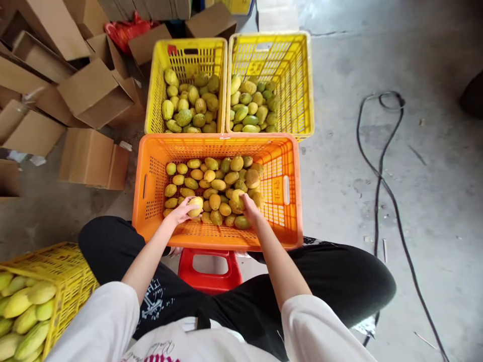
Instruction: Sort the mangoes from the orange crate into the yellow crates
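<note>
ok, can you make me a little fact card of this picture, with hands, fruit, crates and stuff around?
Left hand: holding a yellow fruit
Right hand: on a greenish-yellow fruit; can't tell if it's lifted
Orange crate: in front of the person, with many yellow and green fruits inside
Far yellow crates: two side by side beyond the orange one, left and right, both holding fruit
Near yellow crate: lower left, holding longer fruit
Left side: cardboard boxes
Right side: black cable on the floor
</note>
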`<state>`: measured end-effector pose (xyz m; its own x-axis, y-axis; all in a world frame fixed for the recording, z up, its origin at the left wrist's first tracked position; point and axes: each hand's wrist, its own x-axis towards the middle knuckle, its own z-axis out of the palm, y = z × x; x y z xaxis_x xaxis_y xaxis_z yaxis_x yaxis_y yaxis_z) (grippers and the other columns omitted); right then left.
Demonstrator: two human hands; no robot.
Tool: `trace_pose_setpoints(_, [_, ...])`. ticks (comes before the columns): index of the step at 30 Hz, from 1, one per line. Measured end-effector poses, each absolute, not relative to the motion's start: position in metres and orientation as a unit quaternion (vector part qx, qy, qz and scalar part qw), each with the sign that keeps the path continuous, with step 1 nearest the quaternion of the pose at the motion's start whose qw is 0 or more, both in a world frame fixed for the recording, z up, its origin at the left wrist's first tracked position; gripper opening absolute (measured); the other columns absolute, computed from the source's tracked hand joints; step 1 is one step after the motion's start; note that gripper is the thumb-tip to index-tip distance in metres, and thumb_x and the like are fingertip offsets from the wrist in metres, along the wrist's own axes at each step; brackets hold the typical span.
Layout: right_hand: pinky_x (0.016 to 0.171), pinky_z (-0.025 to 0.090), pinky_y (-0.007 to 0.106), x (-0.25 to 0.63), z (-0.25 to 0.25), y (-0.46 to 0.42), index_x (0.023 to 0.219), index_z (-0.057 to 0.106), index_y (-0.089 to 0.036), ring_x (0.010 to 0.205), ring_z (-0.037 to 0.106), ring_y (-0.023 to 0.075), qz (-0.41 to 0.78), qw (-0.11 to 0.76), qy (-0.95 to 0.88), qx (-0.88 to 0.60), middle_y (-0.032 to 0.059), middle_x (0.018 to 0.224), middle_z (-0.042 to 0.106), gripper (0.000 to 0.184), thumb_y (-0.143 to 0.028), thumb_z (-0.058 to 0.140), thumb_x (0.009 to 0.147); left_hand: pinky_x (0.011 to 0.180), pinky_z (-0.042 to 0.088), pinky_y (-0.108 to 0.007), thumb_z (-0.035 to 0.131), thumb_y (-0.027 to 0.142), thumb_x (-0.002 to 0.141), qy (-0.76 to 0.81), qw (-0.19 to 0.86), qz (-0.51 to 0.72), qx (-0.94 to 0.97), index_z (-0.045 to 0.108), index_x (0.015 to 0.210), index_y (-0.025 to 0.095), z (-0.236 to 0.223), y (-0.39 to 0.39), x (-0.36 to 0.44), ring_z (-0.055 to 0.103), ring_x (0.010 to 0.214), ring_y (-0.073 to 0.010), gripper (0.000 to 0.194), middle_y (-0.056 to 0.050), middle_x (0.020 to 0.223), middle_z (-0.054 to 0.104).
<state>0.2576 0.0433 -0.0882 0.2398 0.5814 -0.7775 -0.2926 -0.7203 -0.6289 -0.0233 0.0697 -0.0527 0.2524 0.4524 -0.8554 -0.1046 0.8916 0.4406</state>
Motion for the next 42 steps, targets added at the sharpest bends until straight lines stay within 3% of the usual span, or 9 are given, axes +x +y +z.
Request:
trace_pose_setpoints(4, [0.075,0.060,0.038,0.225,-0.047,0.032,0.089,0.063,-0.025,0.097,0.071,0.0281,0.687,0.443,-0.052,-0.574,0.0063,0.084,0.074,0.026,-0.050,0.060,0.082,0.098,0.058,-0.050,0.084,0.018,0.065,0.528,0.785,0.306,0.108,0.058,0.109,0.023,-0.019,0.059,-0.019,0.072,0.099,-0.0238,0.051,-0.004,0.106,0.068])
trace_pose_setpoints(10, [0.080,0.063,0.041,0.190,0.004,0.001,0.094,0.069,-0.024,0.112,0.071,0.0341,0.753,0.508,-0.027,-0.418,0.0061,0.089,0.077,0.037,-0.053,0.072,0.072,0.090,0.058,-0.030,0.076,0.017,0.068,0.553,0.717,0.421,0.057,0.065,0.102,0.021,0.007,0.030,-0.012,0.070,0.098,-0.0194,0.036,-0.001,0.097,0.071])
trace_pose_setpoints(14, [0.080,0.063,0.035,0.180,0.024,-0.006,0.100,0.071,-0.024,0.103,0.073,0.0278,0.751,0.503,-0.056,-0.425,0.0046,0.097,0.079,0.042,-0.052,0.083,0.071,0.092,0.058,-0.033,0.081,0.023,0.071,0.550,0.705,0.447,0.017,0.066,0.104,0.019,0.013,0.005,-0.002,0.071,0.100,-0.0207,0.036,-0.005,0.102,0.073])
trace_pose_setpoints(19, [0.074,0.062,0.032,0.187,0.040,-0.026,0.106,0.069,-0.026,0.093,0.073,0.0232,0.701,0.524,-0.076,-0.477,0.0021,0.098,0.077,0.049,-0.045,0.091,0.066,0.096,0.058,-0.037,0.084,0.019,0.068,0.539,0.711,0.450,0.041,0.066,0.104,0.018,0.020,-0.013,-0.005,0.073,0.103,-0.0242,0.041,-0.006,0.098,0.075])
trace_pose_setpoints(24, [0.069,0.062,0.032,0.186,0.036,-0.053,0.105,0.063,-0.028,0.082,0.073,0.0203,0.688,0.525,-0.042,-0.499,-0.0012,0.091,0.075,0.050,-0.039,0.092,0.066,0.094,0.060,-0.038,0.079,0.028,0.076,0.531,0.706,0.468,0.033,0.066,0.098,0.019,0.023,-0.019,-0.010,0.073,0.102,-0.0239,0.027,-0.007,0.096,0.074])
trace_pose_setpoints(29, [0.066,0.060,0.028,0.177,0.020,-0.051,0.097,0.067,-0.022,0.078,0.074,0.0192,0.728,0.517,0.006,-0.449,0.0029,0.084,0.076,0.037,-0.046,0.083,0.073,0.095,0.060,-0.039,0.076,0.031,0.081,0.562,0.675,0.478,0.012,0.064,0.096,0.022,0.014,-0.028,-0.005,0.069,0.109,-0.0238,0.022,-0.006,0.104,0.073])
trace_pose_setpoints(33, [0.063,0.059,0.025,0.177,0.010,-0.042,0.090,0.068,-0.023,0.077,0.073,0.0181,0.714,0.520,0.048,-0.466,0.0008,0.082,0.077,0.022,-0.037,0.076,0.075,0.089,0.062,-0.038,0.065,0.038,0.089,0.567,0.689,0.451,0.023,0.065,0.102,0.019,0.005,-0.029,0.001,0.071,0.106,-0.0253,0.023,-0.009,0.100,0.073])
trace_pose_setpoints(36, [0.060,0.058,0.026,0.179,0.003,-0.037,0.086,0.067,-0.025,0.073,0.071,0.0177,0.696,0.530,0.079,-0.479,-0.0016,0.078,0.076,0.017,-0.036,0.074,0.075,0.086,0.062,-0.037,0.067,0.041,0.088,0.576,0.682,0.447,0.063,0.064,0.105,0.018,0.002,-0.028,0.004,0.073,0.106,-0.0265,0.029,-0.010,0.102,0.073])
trace_pose_setpoints(42, [0.059,0.058,0.029,0.178,-0.013,-0.035,0.088,0.067,-0.025,0.077,0.073,0.0213,0.709,0.511,0.041,-0.483,-0.0009,0.075,0.074,0.026,-0.047,0.073,0.077,0.081,0.061,-0.033,0.082,0.039,0.077,0.583,0.649,0.472,0.125,0.062,0.102,0.021,-0.005,-0.037,0.012,0.074,0.096,-0.0234,0.036,-0.006,0.097,0.072])
